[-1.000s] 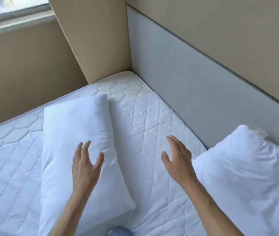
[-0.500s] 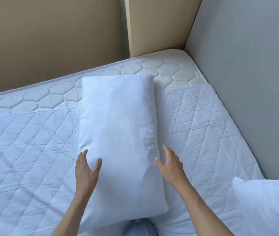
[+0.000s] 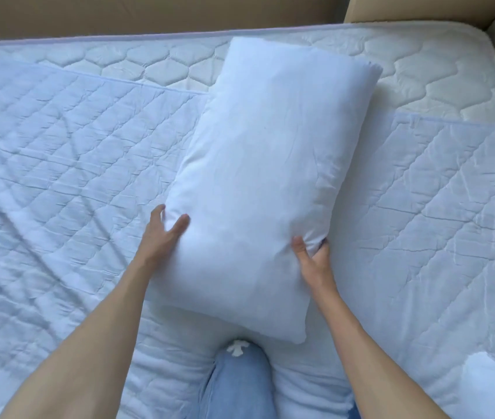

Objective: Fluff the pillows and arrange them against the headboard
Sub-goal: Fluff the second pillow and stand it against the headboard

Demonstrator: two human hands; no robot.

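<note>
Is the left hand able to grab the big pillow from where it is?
Probably yes. The left hand already rests on the left edge of the pillow, fingers spread, with nothing between them. The right hand already pinches the other edge.

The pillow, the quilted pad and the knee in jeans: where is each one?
pillow [image 3: 264, 176], head view, middle of its top face.
quilted pad [image 3: 59, 164], head view, bare stretch left of the pillow.
knee in jeans [image 3: 237, 385], head view, blue denim at bottom centre.
</note>
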